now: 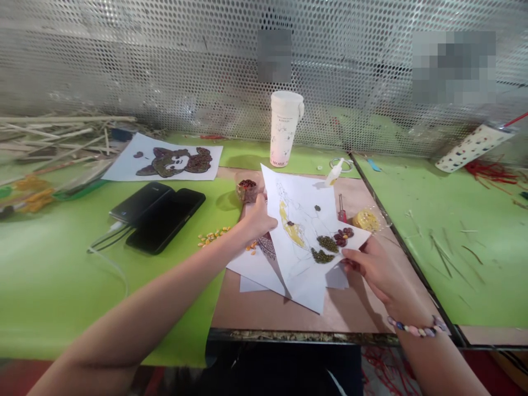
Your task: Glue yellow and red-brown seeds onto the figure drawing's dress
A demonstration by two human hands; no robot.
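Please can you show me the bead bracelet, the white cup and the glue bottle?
Bead bracelet (417,331), head view, on the middle beads.
White cup (284,132), head view, on its printed side.
Glue bottle (333,175), head view, on its white body.

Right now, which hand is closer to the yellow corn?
Left. The left hand is just right of the corn kernels. The right hand is much farther right, on the other side of the paper sheet.
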